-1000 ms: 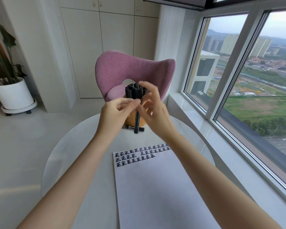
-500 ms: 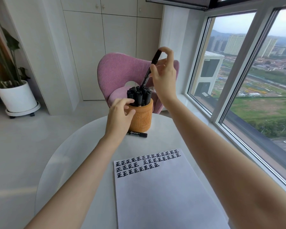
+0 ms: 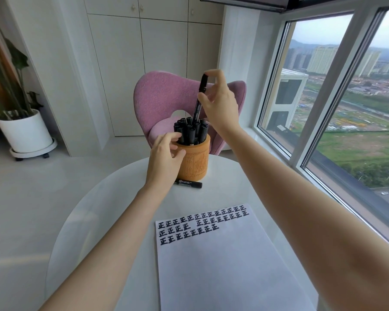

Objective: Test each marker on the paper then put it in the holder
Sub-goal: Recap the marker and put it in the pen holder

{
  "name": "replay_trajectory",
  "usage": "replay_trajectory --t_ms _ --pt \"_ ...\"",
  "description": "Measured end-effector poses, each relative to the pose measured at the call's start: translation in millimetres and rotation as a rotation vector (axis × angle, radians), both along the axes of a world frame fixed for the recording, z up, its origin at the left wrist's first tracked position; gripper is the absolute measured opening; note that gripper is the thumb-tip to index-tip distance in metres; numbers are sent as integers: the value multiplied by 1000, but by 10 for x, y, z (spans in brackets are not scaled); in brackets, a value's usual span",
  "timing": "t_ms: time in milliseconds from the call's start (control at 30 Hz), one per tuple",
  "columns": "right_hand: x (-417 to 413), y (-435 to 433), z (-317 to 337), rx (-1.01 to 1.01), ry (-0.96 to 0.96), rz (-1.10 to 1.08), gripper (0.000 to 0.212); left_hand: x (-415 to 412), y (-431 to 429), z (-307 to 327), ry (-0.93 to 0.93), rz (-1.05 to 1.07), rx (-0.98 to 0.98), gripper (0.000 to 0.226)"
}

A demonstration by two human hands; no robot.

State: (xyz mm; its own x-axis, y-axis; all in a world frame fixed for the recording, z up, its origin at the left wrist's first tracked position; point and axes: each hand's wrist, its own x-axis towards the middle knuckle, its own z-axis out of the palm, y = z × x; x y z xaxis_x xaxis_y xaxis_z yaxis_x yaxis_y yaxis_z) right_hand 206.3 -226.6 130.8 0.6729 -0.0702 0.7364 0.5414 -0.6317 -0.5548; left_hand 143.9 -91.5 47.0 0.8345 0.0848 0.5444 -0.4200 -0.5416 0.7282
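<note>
Head view: my right hand (image 3: pixel 220 104) pinches marker (image 3: pixel 199 98) by upper barrel, lower end among packed markers (image 3: pixel 190 130) in holder (image 3: pixel 195 161). Left hand (image 3: pixel 164 158) grips holder rim. Marker likely light, stiff, smooth; pinch high, guide into gap.

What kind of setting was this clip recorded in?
Probably a living space in a high-rise flat: a large window looks down on a city, built-in cupboards line the back wall, and a pink chair stands at a round white table.
</note>
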Motion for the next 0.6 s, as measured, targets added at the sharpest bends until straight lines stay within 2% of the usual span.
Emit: replay_trajectory --t_ms 67,233,433,600 --pt "5 14 -44 -63 43 0 38 6 -9 -17 7 -5 -17 33" --pt "-42 23 21 -81 7 49 37 12 -2 -38 12 -12 -30 32" --pt "-118 -58 124 74 -72 159 36 19 -26 -17 -19 7 -15 32" --pt "-219 -128 124 232 -167 231 34 67 -59 66 -117 49 28 36"
